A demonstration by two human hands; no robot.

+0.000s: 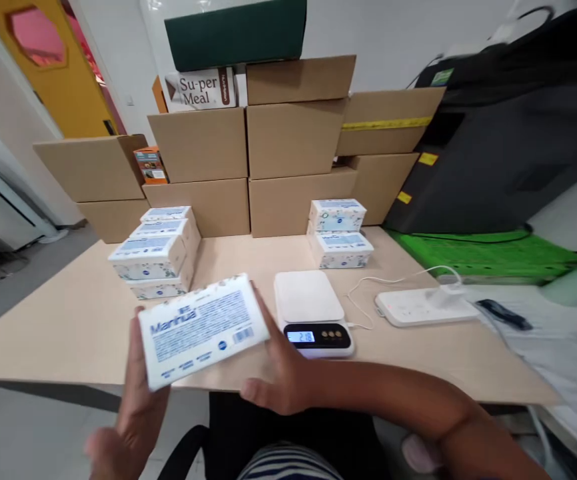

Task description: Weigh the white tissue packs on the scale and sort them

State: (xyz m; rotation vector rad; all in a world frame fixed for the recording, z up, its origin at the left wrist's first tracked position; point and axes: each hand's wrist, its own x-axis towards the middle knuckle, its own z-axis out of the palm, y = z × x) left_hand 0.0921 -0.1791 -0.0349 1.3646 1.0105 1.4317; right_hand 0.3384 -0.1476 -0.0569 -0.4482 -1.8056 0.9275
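Observation:
A white tissue pack (203, 330) with blue print is held up, tilted, between my two hands above the table's front edge. My left hand (138, 407) supports its left end, fingers along the side. My right hand (283, 367) is against its right end, fingers reaching behind it and the thumb apart below. Just right of the pack lies a white kitchen scale (311, 300), its plate bare and its display lit with digits. Several matching packs are piled in a left stack (153, 257). A smaller right stack (341, 233) stands behind the scale.
Cardboard boxes (198, 147) line the table's back, with a dark green box (236, 33) on top. On the right are a white power strip (426, 307) with a cable to the scale, a green plastic surface (473, 253) and a large black case (498, 147).

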